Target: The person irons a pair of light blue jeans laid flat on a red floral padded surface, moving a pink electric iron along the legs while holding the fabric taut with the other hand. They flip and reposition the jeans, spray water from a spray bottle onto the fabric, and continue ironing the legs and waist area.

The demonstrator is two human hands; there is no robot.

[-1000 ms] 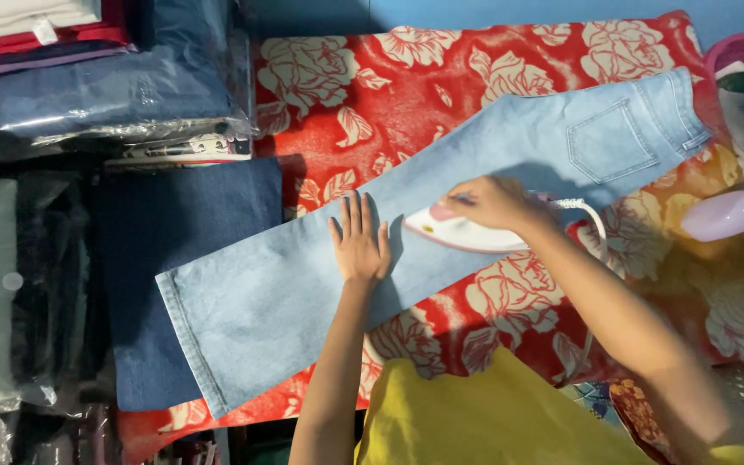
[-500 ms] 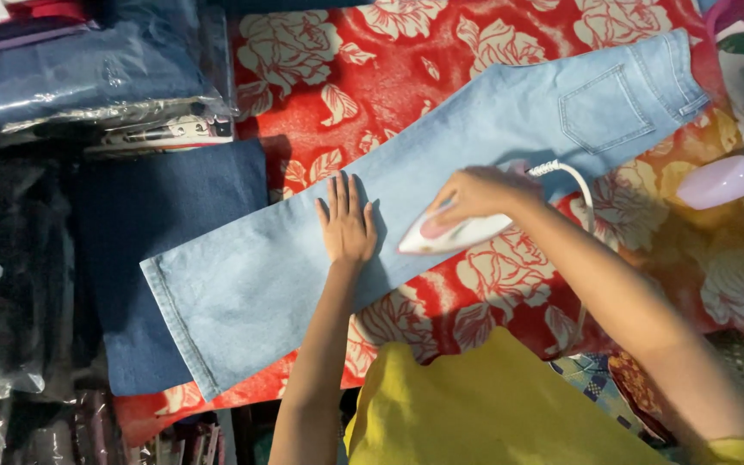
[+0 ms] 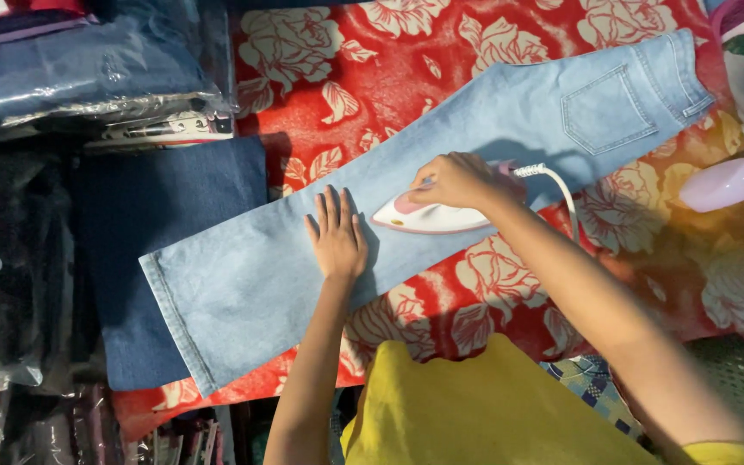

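The light blue denim jeans (image 3: 441,181) look matt and woven; the white and pink plastic iron (image 3: 430,215) is glossy and smooth.

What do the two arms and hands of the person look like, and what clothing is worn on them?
Both arms are bare from wrist to above the elbow, with no sleeves over the forearms. The left hand and the right hand wear no gloves, and no rings, bracelets or watch can be seen. The bright yellow cloth garment covers the body, and a yellow edge shows near the right shoulder.
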